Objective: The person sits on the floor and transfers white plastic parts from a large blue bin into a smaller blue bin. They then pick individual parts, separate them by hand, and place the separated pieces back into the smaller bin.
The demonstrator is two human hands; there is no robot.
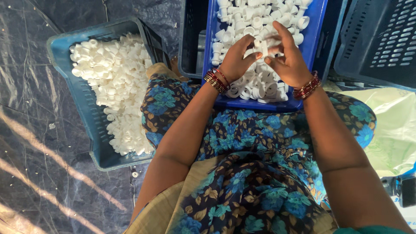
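A blue tray (313,26) rests on my lap, filled with several small white plastic parts (260,84). Both hands meet above its middle. My left hand (236,58) pinches one small white plastic piece (261,45) from the left. My right hand (289,58) closes its fingers on the same piece from the right. Red and gold bangles ring both wrists.
A teal crate (82,97) heaped with white plastic parts (115,82) sits on the floor to my left. Dark perforated crates (381,39) stand at the upper right. A black plastic sheet (39,173) covers the floor, and a pale sack (396,130) lies to my right.
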